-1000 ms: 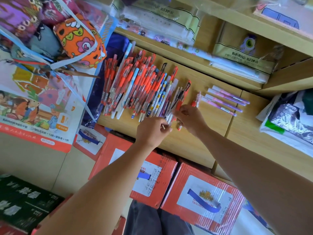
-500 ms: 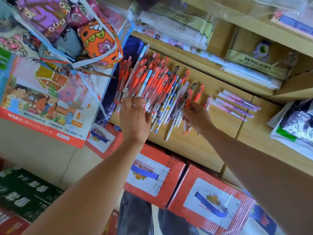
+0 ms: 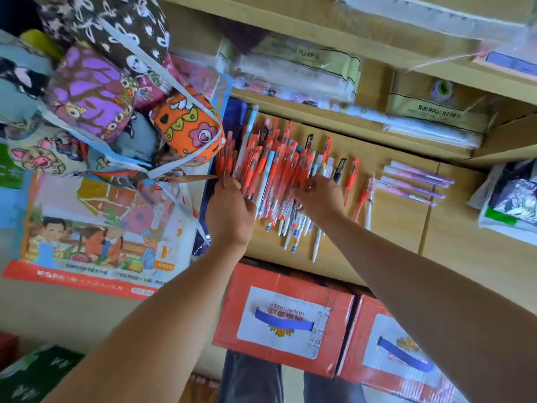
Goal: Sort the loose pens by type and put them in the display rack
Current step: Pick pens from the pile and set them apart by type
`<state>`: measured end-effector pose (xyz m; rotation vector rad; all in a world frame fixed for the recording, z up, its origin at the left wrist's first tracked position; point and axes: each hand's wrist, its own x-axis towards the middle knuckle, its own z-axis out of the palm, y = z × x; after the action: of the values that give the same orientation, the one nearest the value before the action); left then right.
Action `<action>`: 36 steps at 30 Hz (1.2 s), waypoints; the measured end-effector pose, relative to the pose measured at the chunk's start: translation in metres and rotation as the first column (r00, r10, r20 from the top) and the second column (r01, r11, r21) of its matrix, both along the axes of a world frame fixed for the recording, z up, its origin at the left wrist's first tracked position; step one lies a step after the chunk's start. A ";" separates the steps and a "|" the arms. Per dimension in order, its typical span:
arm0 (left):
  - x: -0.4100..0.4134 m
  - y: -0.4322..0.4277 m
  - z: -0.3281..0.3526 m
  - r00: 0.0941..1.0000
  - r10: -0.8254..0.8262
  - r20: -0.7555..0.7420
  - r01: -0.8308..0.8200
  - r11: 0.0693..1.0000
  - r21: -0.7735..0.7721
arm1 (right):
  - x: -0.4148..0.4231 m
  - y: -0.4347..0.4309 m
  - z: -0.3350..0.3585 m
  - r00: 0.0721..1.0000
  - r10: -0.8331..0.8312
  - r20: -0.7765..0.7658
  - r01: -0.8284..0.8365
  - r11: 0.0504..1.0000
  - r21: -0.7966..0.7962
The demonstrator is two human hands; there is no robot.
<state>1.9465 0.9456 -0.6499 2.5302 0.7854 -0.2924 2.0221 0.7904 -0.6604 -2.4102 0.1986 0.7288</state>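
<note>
A thick pile of loose pens (image 3: 279, 170), mostly red with some blue-and-white and black ones, lies on the wooden shelf (image 3: 392, 237). My left hand (image 3: 229, 210) is at the pile's left edge, its fingers curled round a bunch of red pens (image 3: 252, 167). At the right side of the pile, my right hand (image 3: 319, 199) rests on the pens with its fingers bent over them. Two red pens (image 3: 351, 175) and a white one (image 3: 369, 207) lie apart to the right. Several purple pens (image 3: 412, 181) lie in a neat row further right. No display rack can be made out.
Patterned fabric bags (image 3: 96, 100) and a picture poster (image 3: 96, 228) hang left of the pile. Two red cartons (image 3: 279, 324) stand below the shelf edge. Packaged goods (image 3: 436, 112) fill the shelf behind, and a plastic-wrapped bundle (image 3: 511, 196) lies at the right.
My left hand moved from the top of the pile to its left edge and closed on red pens. My right hand shifted left onto the pile. The camera came closer.
</note>
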 end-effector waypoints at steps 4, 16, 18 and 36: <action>0.007 0.009 0.001 0.999 -0.048 -0.019 0.047 0.998 -0.045 | 0.000 0.008 0.000 0.997 -0.070 -0.039 0.070 0.998 0.001; 0.012 0.018 0.001 0.999 -0.038 0.019 0.041 0.985 -0.167 | 0.005 0.028 -0.002 0.986 -0.136 -0.093 0.142 0.988 0.056; 0.012 0.018 0.000 0.999 -0.048 0.019 0.050 0.987 -0.151 | 0.007 0.033 -0.005 0.980 -0.162 -0.112 0.170 0.983 0.073; 0.007 0.014 -0.003 0.994 -0.021 0.107 0.055 0.943 -0.327 | 0.001 0.019 0.007 0.964 -0.201 -0.175 0.236 0.948 0.214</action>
<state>1.9531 0.9594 -0.6531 2.2266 0.5936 -0.2793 2.0231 0.8093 -0.6535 -2.0718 0.4125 0.7848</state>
